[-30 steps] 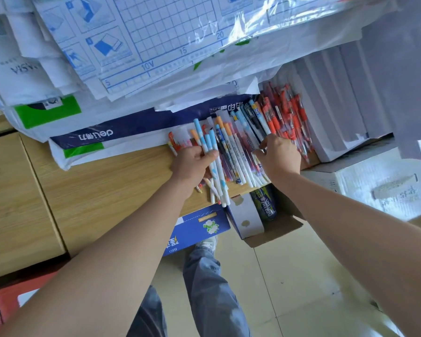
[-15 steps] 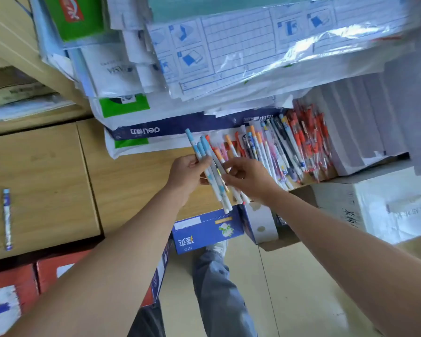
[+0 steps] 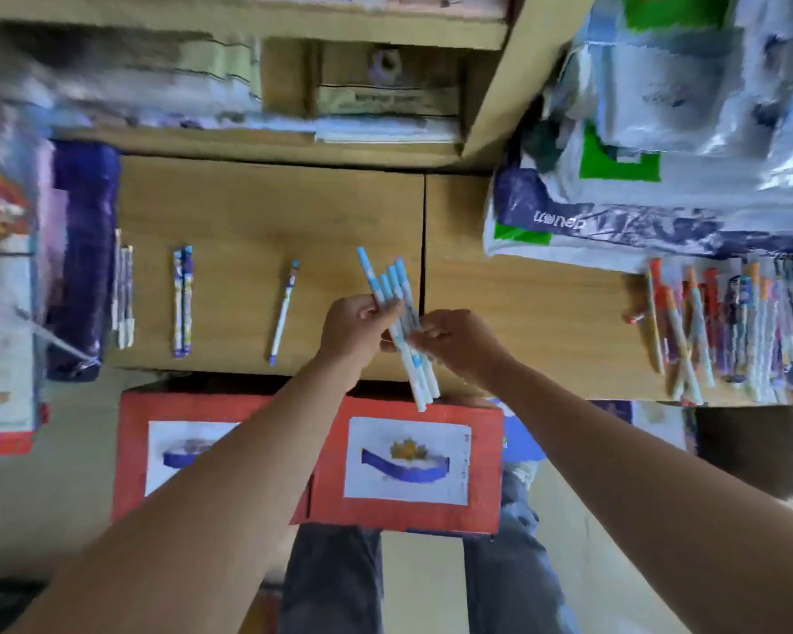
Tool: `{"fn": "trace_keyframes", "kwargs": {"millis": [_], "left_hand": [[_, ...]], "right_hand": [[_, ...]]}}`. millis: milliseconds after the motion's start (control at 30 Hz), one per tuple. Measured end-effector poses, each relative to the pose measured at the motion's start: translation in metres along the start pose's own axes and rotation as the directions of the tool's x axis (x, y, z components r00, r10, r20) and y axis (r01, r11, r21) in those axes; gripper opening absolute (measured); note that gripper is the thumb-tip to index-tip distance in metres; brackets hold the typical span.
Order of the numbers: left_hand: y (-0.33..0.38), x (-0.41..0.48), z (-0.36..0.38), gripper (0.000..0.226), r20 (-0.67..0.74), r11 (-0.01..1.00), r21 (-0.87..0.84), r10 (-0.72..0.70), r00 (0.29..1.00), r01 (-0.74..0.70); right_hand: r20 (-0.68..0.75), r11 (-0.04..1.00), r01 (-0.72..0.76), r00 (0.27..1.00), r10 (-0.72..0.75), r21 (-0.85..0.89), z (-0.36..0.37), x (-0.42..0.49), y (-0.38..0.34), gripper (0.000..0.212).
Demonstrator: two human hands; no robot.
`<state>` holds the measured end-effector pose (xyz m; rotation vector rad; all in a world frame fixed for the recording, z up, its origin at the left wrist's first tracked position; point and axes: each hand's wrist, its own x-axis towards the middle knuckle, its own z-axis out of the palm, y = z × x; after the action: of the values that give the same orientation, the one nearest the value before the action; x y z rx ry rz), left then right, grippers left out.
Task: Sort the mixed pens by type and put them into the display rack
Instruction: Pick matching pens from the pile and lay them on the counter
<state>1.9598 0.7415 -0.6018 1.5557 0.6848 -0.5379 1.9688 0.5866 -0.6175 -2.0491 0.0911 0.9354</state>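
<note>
Left hand [image 3: 358, 327] grips a bundle of light-blue pens [image 3: 420, 377] mid-barrel, fingers curled round it; right hand [image 3: 458, 345] pinches the same bundle from the 3 o'clock side. Bundle slants over the wooden counter [image 3: 248, 212] front edge. At 9 o'clock: single pen [image 3: 284, 313], pen pair [image 3: 182, 302], white-pen group [image 3: 123, 295], laid apart, so sorting has begun. At 3 o'clock: mixed pen pile [image 3: 729, 322], large, unsorted. No display rack identifiable; most of the job looks undone

- One single pen [image 3: 284, 308] on the bench [image 3: 248, 212]
- Four blue-capped pens [image 3: 401, 322] bunched just right of it
- Two paired pens [image 3: 182, 299] left of it
</note>
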Motion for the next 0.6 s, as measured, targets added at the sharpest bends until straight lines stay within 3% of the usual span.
{"fn": "trace_keyframes", "kwargs": {"millis": [133,267,367,600], "left_hand": [[-0.029,0.023,-0.055,0.038,-0.084,0.993,0.113,-0.018,0.996,0.028],[-0.037,0.040,-0.073,0.019,-0.110,0.975,0.221,0.006,0.994,0.018],[-0.040,0.052,-0.074,0.028,-0.106,0.951,0.309,0.051,0.993,-0.016],[-0.035,0.066,-0.066,0.015,-0.120,0.838,0.533,0.206,0.971,-0.112]], "right_hand": [[-0.057,0.995,-0.024,0.998,0.018,-0.092,0.052,0.026,-0.024,0.024],[-0.124,0.979,-0.075,0.991,0.052,-0.190,0.081,0.047,-0.034,0.022],[-0.185,0.972,-0.072,0.982,0.030,-0.226,0.088,0.057,-0.039,0.014],[-0.296,0.969,-0.030,0.954,-0.045,-0.244,0.080,0.065,-0.033,0.022]]}}
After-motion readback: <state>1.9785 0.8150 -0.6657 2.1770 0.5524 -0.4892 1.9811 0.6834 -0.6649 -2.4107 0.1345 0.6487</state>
